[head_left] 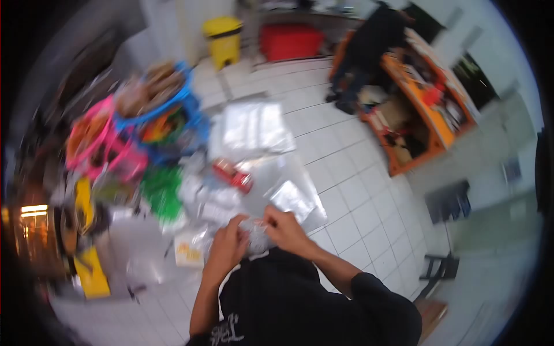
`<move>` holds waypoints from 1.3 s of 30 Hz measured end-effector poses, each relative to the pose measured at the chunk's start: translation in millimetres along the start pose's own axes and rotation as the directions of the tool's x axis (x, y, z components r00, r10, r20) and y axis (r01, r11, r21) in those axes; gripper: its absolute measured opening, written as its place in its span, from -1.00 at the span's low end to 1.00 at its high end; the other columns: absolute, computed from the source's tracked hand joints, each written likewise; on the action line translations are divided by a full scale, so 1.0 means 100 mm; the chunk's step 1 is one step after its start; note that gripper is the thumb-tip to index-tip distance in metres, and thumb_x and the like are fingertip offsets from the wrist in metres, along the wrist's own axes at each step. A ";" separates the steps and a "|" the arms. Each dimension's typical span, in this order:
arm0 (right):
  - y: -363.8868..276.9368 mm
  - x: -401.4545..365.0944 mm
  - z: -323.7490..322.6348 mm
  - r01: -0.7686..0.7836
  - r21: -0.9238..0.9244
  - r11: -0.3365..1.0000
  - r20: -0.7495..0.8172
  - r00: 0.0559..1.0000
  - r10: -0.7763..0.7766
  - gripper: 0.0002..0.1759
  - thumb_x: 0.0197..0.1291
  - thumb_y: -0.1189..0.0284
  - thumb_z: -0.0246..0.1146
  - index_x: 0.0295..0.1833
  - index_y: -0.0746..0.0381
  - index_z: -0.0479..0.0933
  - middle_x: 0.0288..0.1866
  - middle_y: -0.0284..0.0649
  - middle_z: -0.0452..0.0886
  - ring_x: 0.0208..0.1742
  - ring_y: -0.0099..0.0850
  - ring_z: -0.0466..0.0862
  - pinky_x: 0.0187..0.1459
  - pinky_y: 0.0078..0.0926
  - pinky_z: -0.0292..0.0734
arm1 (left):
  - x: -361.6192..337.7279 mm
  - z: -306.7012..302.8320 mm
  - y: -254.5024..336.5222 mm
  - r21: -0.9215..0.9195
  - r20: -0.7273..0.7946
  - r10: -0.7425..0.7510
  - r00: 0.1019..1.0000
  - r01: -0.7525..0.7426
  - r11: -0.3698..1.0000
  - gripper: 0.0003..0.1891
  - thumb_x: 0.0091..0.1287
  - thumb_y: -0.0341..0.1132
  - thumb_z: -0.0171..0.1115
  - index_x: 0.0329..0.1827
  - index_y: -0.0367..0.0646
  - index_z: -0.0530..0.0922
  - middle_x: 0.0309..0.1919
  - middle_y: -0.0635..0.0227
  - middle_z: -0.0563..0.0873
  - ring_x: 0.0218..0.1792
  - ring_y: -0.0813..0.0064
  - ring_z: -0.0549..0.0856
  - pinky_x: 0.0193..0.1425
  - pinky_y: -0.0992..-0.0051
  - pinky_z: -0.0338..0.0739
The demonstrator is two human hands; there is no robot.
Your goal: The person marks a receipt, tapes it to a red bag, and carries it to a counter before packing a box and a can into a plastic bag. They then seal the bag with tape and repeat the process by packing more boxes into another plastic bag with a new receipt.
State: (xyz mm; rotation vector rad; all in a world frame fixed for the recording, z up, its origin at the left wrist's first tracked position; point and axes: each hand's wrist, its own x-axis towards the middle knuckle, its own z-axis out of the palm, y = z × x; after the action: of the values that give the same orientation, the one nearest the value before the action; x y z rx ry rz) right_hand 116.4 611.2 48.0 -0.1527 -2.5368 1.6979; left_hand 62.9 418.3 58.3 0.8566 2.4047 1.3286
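Close to my body, at the edge of the metal table (314,209), a small clear plastic bag (255,235) is stretched between my hands. My left hand (229,242) pinches its left side. On the other side, my right hand (284,230) has its fingers closed on the bag's upper right part. What is inside the bag is too blurred to make out. Just beyond my hands are a flat clear packet (293,200) and a red cylindrical pack (234,175). White crumpled plastic (214,199) lies beyond my left hand.
A stack of clear plastic bags (254,128) lies farther back. Blue (153,118) and pink (95,138) baskets stand at the left, near green bags (161,192) and a yellow-white packet (189,252). Across the tiled floor, a person (369,52) bends over an orange cabinet (430,106).
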 end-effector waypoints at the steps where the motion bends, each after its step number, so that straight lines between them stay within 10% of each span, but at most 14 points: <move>1: 0.00 -0.02 -0.02 -0.009 -0.006 1.000 -0.019 1.000 0.009 -0.83 0.28 0.46 0.25 -0.26 0.30 0.41 -0.55 -0.03 0.46 -0.53 -0.26 0.54 -0.42 -0.27 0.41 | -0.01 -0.01 0.01 0.133 -0.016 0.076 0.997 -0.073 0.988 -0.56 0.23 -0.54 0.24 0.20 -0.13 0.46 -0.51 0.18 0.57 -0.42 0.17 0.60 -0.27 0.29 0.47; 6: -0.09 -0.05 -0.02 -0.048 -0.007 0.999 -0.222 0.974 0.045 -0.72 0.32 0.39 0.28 -0.33 0.31 0.39 -0.57 -0.08 0.46 -0.56 -0.30 0.43 -0.46 -0.31 0.35 | 0.16 0.07 0.16 0.172 0.040 0.087 0.995 -0.093 0.981 -0.62 0.17 -0.55 0.22 0.08 -0.13 0.54 -0.53 0.22 0.51 -0.45 0.20 0.55 -0.31 0.21 0.41; 8: -0.08 -0.07 -0.02 -0.081 0.025 0.996 -0.264 0.961 0.084 -0.73 0.28 0.44 0.27 -0.37 0.32 0.35 -0.57 -0.09 0.41 -0.56 -0.31 0.41 -0.46 -0.28 0.32 | 0.21 0.17 0.20 0.369 -0.223 0.303 0.927 -0.208 0.906 -0.71 0.12 -0.55 0.27 -0.07 -0.19 0.55 -0.50 0.24 0.49 -0.47 0.25 0.53 -0.33 0.25 0.40; 11: -0.08 -0.06 -0.10 0.058 -0.009 0.998 -0.197 0.979 -0.058 -0.74 0.19 0.50 0.25 -0.42 0.32 0.29 -0.57 -0.09 0.35 -0.56 -0.26 0.36 -0.46 -0.24 0.28 | 0.31 0.30 0.17 0.257 -0.228 0.352 0.908 -0.292 0.921 -0.79 0.08 -0.58 0.31 -0.21 -0.22 0.56 -0.43 0.26 0.51 -0.40 0.21 0.56 -0.25 0.24 0.46; 18: -0.08 -0.11 -0.22 0.120 -0.065 0.991 -0.120 0.985 -0.127 -0.75 0.12 0.49 0.24 -0.43 0.33 0.30 -0.53 -0.02 0.39 -0.47 -0.04 0.43 -0.38 -0.15 0.33 | 0.41 0.32 0.27 -0.031 -0.148 0.176 0.973 -0.182 0.983 -0.89 0.25 -0.52 0.34 -0.21 -0.29 0.61 -0.56 0.22 0.60 -0.58 0.35 0.58 -0.48 0.40 0.42; 28: 0.02 -0.18 -0.22 0.030 -0.163 0.986 -0.139 0.989 -0.053 -0.80 0.12 0.49 0.24 -0.36 0.27 0.32 -0.50 -0.05 0.47 -0.39 0.02 0.55 -0.34 -0.14 0.39 | 0.29 0.29 0.08 0.049 0.107 0.279 0.954 -0.286 0.957 -0.75 0.31 -0.52 0.25 0.03 -0.25 0.67 -0.58 0.09 0.53 -0.59 0.29 0.56 -0.44 0.31 0.40; 34: -0.09 -0.17 -0.17 0.038 -0.100 0.994 -0.150 0.987 -0.053 -0.84 0.19 0.49 0.23 -0.20 0.23 0.36 -0.52 -0.07 0.50 -0.44 0.02 0.55 -0.37 -0.15 0.41 | 0.21 0.29 0.03 0.038 -0.069 -0.064 0.996 0.067 0.997 -0.89 0.33 -0.41 0.33 -0.17 -0.26 0.65 -0.69 0.24 0.53 -0.65 0.48 0.48 -0.46 0.39 0.37; 39: 0.00 -0.16 0.02 0.015 -0.037 0.999 -0.051 0.999 -0.017 -0.77 0.28 0.45 0.24 -0.02 0.20 0.37 -0.52 -0.07 0.55 -0.47 0.01 0.58 -0.39 -0.18 0.44 | 0.19 0.38 0.02 -0.024 -0.169 0.031 0.985 -0.036 0.999 -0.90 0.36 -0.40 0.31 -0.24 -0.27 0.62 -0.59 0.22 0.63 -0.58 0.46 0.57 -0.43 0.41 0.43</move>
State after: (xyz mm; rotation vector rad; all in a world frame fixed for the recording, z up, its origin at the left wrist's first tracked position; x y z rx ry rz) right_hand 132.2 607.8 46.8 -0.1757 -2.5262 1.6207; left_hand 66.8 456.8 39.7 0.8109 2.5020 1.4983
